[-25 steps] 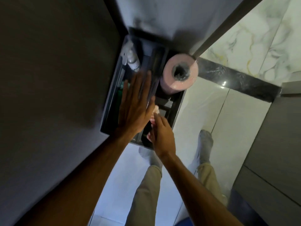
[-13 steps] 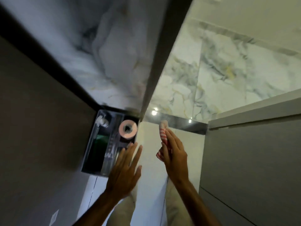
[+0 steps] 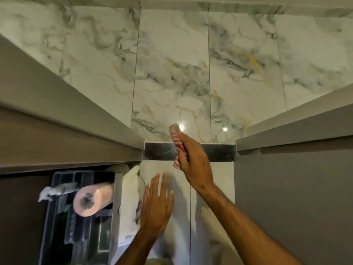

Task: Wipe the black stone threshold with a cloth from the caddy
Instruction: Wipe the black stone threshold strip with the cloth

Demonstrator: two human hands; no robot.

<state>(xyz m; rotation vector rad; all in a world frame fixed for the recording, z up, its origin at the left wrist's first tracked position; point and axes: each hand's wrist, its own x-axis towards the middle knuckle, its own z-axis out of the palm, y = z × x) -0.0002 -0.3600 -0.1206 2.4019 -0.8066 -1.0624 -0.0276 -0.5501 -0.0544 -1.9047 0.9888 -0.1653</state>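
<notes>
The black stone threshold (image 3: 158, 152) runs as a dark glossy strip across the doorway, between pale floor tiles and a marbled floor beyond. My right hand (image 3: 193, 159) is over its middle, closed on a red-and-white striped cloth (image 3: 176, 139) that sticks out above and below my fingers. Whether the cloth touches the stone I cannot tell. My left hand (image 3: 155, 205) hovers with fingers spread over the pale tiles, nearer to me, holding nothing. The dark caddy (image 3: 57, 222) stands at the lower left.
In the caddy lie a pink roll (image 3: 91, 199) and a white spray bottle (image 3: 57, 191). Grey door frames (image 3: 66, 134) flank the threshold left and right (image 3: 286, 142). My legs in light trousers show below my hands.
My right hand lifted the striped cloth out of the caddy and carried it to the threshold. My left hand left the caddy and moved right over the tiles. The view swung toward the doorway.
</notes>
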